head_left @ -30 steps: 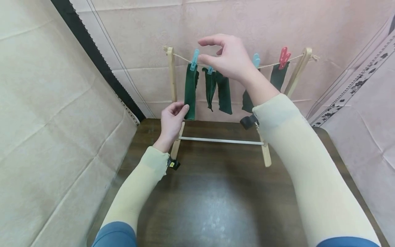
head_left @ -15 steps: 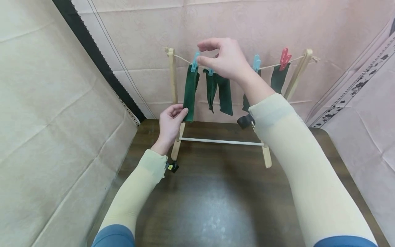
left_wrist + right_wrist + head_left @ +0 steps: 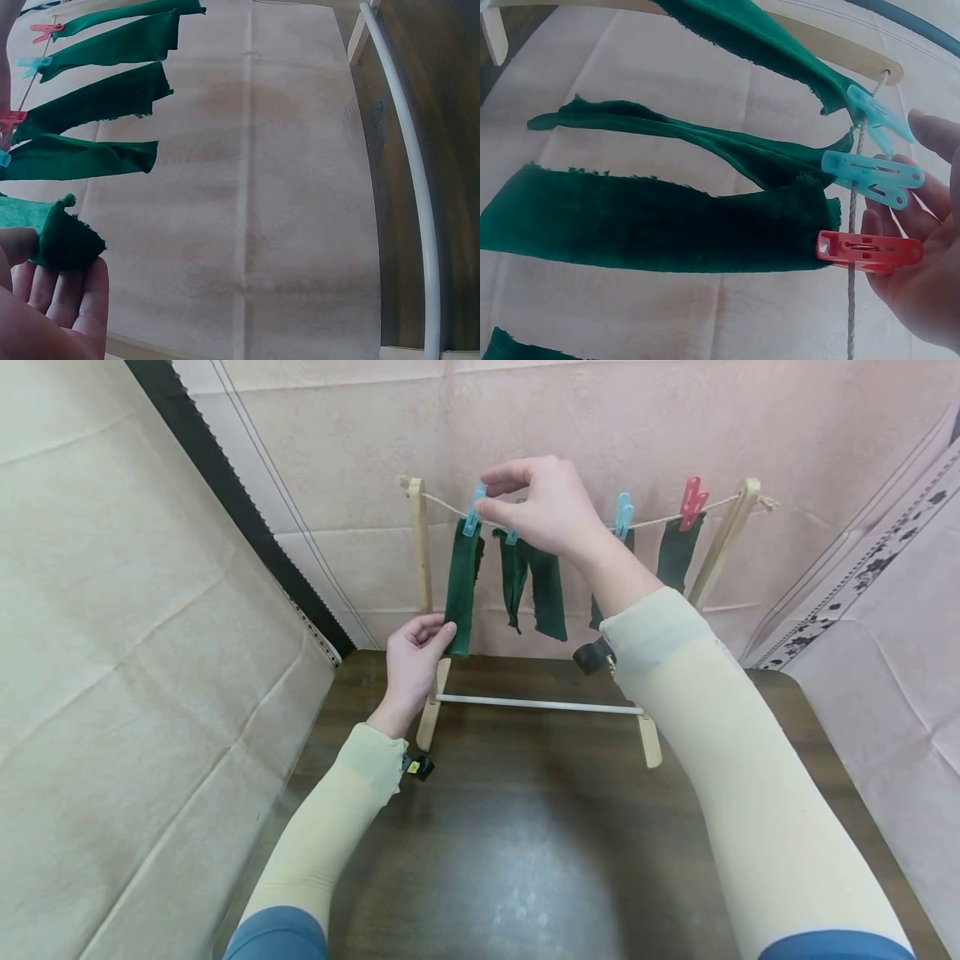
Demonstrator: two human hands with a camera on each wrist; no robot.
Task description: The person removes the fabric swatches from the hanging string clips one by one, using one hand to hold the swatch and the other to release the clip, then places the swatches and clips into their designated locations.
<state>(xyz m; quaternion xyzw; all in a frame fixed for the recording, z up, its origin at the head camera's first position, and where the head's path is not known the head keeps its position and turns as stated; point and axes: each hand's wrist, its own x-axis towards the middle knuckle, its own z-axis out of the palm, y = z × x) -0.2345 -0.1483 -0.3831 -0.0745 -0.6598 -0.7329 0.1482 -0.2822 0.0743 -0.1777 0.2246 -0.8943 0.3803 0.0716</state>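
Observation:
Green cloth strips hang from a thin rope [image 3: 438, 500] strung between two wooden posts. My left hand [image 3: 412, 656] pinches the lower end of the leftmost green cloth strip [image 3: 462, 577], thumb in front; its folded end [image 3: 67, 236] shows in the left wrist view. At this strip's top is a light blue clothespin [image 3: 877, 116], clipped over the rope. My right hand [image 3: 547, 506] has thumb and fingers on either side of its handles, pinching them lightly. Close by are a second blue clothespin [image 3: 874, 176] and a red clothespin [image 3: 870, 251], mostly hidden behind the right hand in the head view.
Farther right hang more strips, with a blue clothespin [image 3: 623, 514] and a red clothespin [image 3: 692, 503]. The wooden posts [image 3: 723, 543] carry the rope, and a white rod [image 3: 536, 702] joins their feet on the dark table [image 3: 525, 827]. Pale cloth [image 3: 337, 410] surrounds the table.
My right hand has come down slightly to the leftmost blue clothespin, its thumb and fingers drawing closer together. My left hand has shifted slightly down, still holding the strip's end.

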